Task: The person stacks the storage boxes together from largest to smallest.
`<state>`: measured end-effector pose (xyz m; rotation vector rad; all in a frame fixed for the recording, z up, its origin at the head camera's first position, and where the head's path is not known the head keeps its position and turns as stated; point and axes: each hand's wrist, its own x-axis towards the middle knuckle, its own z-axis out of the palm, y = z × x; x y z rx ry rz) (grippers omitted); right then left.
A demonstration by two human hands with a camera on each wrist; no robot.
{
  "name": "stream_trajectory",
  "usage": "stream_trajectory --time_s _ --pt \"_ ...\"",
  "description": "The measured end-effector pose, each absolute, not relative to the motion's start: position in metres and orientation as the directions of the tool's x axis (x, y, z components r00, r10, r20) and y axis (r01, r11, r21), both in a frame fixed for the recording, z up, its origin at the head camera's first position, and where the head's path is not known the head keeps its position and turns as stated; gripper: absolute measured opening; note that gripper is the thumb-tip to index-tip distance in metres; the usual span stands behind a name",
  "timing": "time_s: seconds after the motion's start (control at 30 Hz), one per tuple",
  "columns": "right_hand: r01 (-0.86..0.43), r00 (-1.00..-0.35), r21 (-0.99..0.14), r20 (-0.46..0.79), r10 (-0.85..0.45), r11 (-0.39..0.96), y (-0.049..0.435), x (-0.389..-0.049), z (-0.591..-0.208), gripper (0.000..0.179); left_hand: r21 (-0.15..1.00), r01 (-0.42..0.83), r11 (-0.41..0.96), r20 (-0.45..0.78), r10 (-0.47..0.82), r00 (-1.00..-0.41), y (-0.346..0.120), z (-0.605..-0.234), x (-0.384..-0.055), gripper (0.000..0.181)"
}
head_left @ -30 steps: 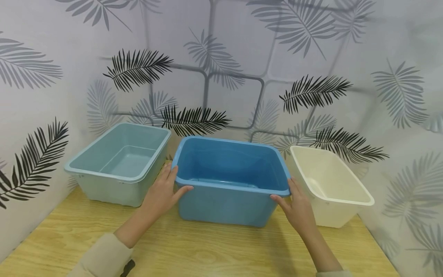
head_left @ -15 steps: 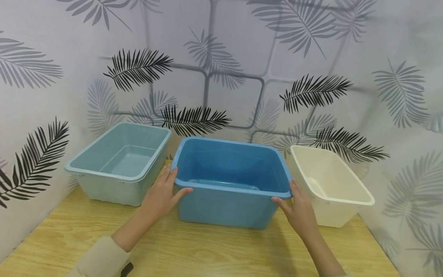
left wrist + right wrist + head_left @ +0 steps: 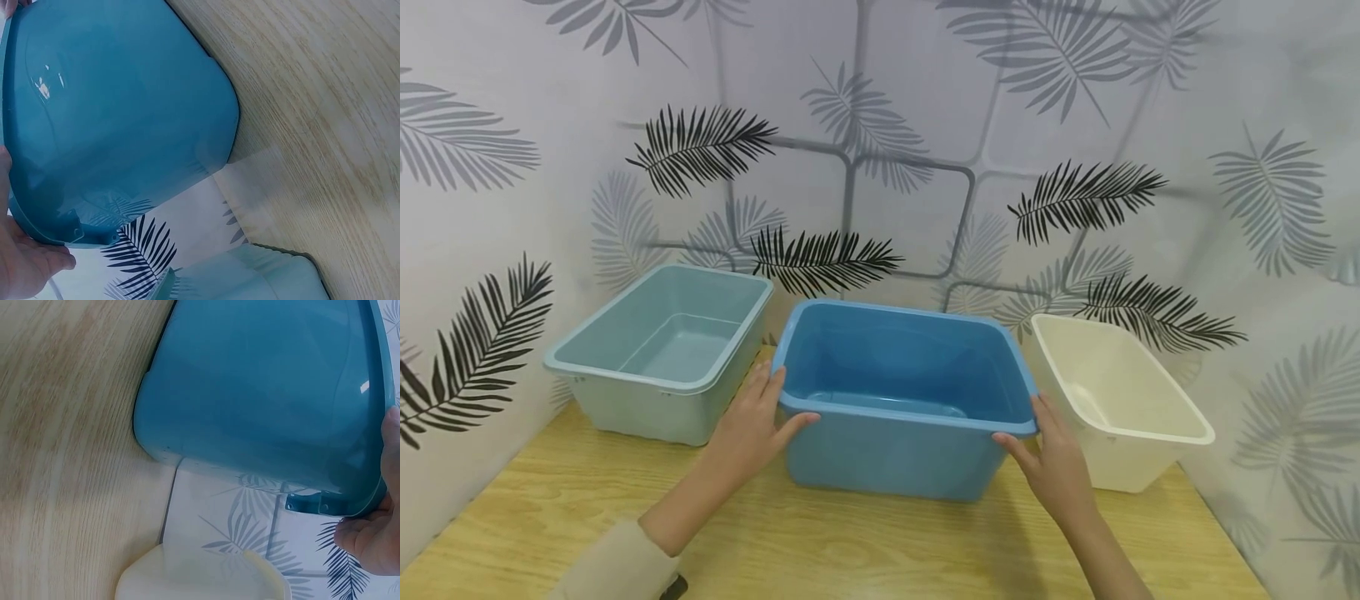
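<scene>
Biggest thing first: the leaf-print wall (image 3: pixel 910 108) fills the back, with a wood-grain desk (image 3: pixel 850 542) in front of it. Middle of the desk is the blue tub (image 3: pixel 887 454), open side up, base apparently resting on the wood. What's new is that it has crept a touch closer to the person and a bit to their right over the last second (tiny, but the front edge gives it away). For the work in hand I'd read that as a small slide across the desk, not a lift.

The grey-blue tub (image 3: pixel 647 412) to the left and the cream tub (image 3: pixel 1127 458) to the right haven't budged; both sit slightly angled, apart from the blue one at the base.

Left hand (image 3: pixel 756 429) grips the near left corner, fingers round the outside of the rim, thumb across the front. Right hand (image 3: pixel 1056 458) mirrors it on the near right corner. Neither is wide open; each is only parted by the rim. Can't tell if the right one brushes the cream tub.
</scene>
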<state>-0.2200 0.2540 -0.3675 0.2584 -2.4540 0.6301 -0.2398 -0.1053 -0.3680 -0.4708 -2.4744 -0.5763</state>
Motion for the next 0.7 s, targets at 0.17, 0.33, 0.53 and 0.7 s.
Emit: stream_trajectory --time_s 0.17,0.33,0.53,0.7 --pt "-0.309 -0.816 -0.384 0.578 -0.035 0.870 0.2550 -0.2191 -0.3696 0.074 0.290 0.442 0.849 0.598 0.200 -0.776 -0.1052 -0.3703 -0.2380 0.078" --pt "-0.304 -0.816 -0.382 0.577 -0.031 0.873 0.2562 -0.2170 -0.3708 0.075 0.281 0.437 0.855 0.604 0.196 -0.772 -0.1041 -0.3694 -0.2355 0.078" --pt "-0.306 -0.815 -0.381 0.578 -0.033 0.873 0.2565 -0.2162 -0.3701 0.075 0.271 0.430 0.861 0.609 0.193 -0.770 -0.1036 -0.3686 -0.2333 0.077" --pt "-0.305 -0.817 -0.380 0.576 -0.035 0.873 0.2566 -0.2159 -0.3702 0.075 0.273 0.428 0.862 0.606 0.192 -0.772 -0.1039 -0.3683 -0.2319 0.077"
